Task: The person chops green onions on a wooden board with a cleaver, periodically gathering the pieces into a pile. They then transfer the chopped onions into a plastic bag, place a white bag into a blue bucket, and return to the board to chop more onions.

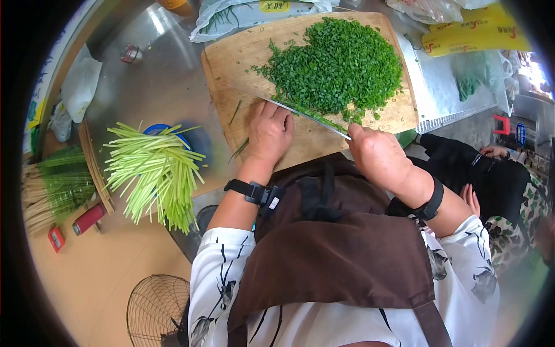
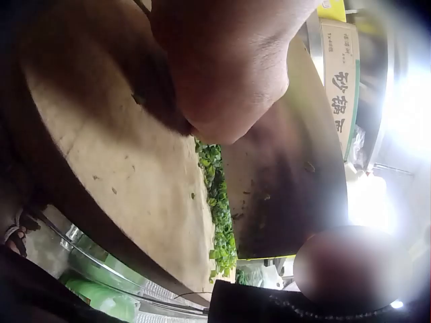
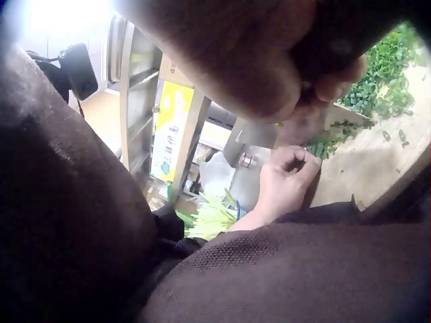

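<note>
A wooden chopping board (image 1: 231, 58) carries a large heap of chopped green onions (image 1: 341, 69). My right hand (image 1: 378, 153) grips the hidden handle of a cleaver (image 1: 315, 118), whose broad blade (image 2: 276, 175) slants across the board near its front edge. A strip of chopped green onion (image 2: 217, 202) runs along the blade. My left hand (image 1: 270, 132) rests on the board with curled fingers, fingertips right at the blade's far end; I cannot tell what is under them. Loose green leaves (image 1: 236, 113) lie just left of it.
Pale green stalks (image 1: 153, 168) fan over a blue container (image 1: 159, 128) to the left. Plastic bags (image 1: 211, 26) sit behind the board, with yellow packaging (image 1: 477, 34) at the back right. A small jar (image 1: 130, 53) stands back left. Another person (image 1: 485, 179) is close on the right.
</note>
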Tool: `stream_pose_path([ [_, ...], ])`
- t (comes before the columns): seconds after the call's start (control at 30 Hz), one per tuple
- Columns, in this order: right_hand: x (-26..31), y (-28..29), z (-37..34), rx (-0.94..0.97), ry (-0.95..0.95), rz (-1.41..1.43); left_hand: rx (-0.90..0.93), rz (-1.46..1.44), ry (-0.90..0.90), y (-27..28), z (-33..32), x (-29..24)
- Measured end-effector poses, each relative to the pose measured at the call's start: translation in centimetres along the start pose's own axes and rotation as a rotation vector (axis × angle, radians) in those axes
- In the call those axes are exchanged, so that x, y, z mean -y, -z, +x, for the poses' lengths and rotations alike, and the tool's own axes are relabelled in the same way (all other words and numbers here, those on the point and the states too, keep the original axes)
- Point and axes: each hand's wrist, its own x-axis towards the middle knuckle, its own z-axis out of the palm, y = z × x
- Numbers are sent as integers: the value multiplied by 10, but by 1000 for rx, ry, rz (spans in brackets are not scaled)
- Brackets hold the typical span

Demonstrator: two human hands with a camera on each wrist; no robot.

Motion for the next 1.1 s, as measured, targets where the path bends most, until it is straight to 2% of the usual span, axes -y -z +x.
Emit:
stream_pose_path([
  [0.23, 1, -17, 33, 17, 10, -25, 14, -32, 3, -2, -1, 1],
  [0.33, -9, -19, 29, -41, 38, 34, -2, -40, -19, -2, -6, 4],
  [0.47, 0, 7, 2, 17, 19, 4, 3, -27, -15, -1, -5, 5],
  [0.6, 6, 2, 14, 139, -28, -76, -22, -4, -32, 0, -3, 2],
  [0.7, 4, -21, 36, 0, 22, -50, -18, -24, -17, -2, -6, 5],
  [0.83, 1, -11, 29, -22, 62, -9, -21, -73, 4, -2, -5, 7],
  [1.0, 8, 9, 8, 121, -13, -59, -42, -74, -22, 0, -7, 6],
  [1.1, 9, -10, 30, 87, -6, -58, -52, -44, -61, 0, -6, 8],
])
